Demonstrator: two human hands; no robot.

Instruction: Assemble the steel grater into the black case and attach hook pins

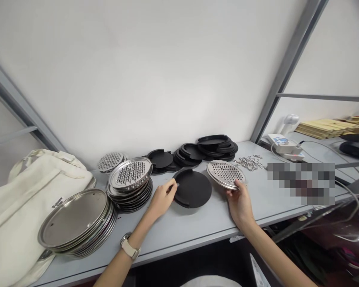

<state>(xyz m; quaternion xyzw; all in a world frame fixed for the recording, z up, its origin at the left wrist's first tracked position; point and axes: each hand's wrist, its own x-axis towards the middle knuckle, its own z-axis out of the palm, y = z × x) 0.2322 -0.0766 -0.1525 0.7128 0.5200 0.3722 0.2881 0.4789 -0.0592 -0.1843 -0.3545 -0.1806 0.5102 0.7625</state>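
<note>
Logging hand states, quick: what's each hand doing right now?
Left hand: fingers curled at the round black tray's left edge; grip can't be told.
Right hand: closed on the metal grater disc's edge.

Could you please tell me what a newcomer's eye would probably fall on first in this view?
Probably the plain black disc in the middle of the table, between the left hand at its edge and the right hand holding a perforated metal disc. Next might come the shiny stack of metal plates at the left, beside a cream bag.
</note>
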